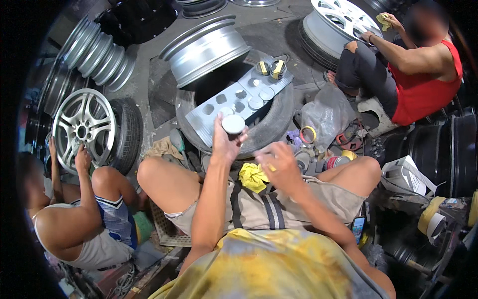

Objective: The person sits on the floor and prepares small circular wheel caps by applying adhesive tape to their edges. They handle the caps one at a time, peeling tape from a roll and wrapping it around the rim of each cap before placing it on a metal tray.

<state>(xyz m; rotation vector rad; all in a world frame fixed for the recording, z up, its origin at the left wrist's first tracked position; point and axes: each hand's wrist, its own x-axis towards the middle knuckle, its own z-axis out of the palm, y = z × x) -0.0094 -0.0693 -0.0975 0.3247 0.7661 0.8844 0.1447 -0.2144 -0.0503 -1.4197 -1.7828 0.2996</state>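
My left hand (226, 144) has the round white cap (233, 124) pinched at its edge, over the grey board's (197, 121) near side. Probably light, stiff, slick; face may scuff, so I'd grip rim only. My right hand (282, 167) is blurred; can't tell its grip.

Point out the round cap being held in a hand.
The white-faced cap in the left hand; the other pale caps lie on the grey panel.
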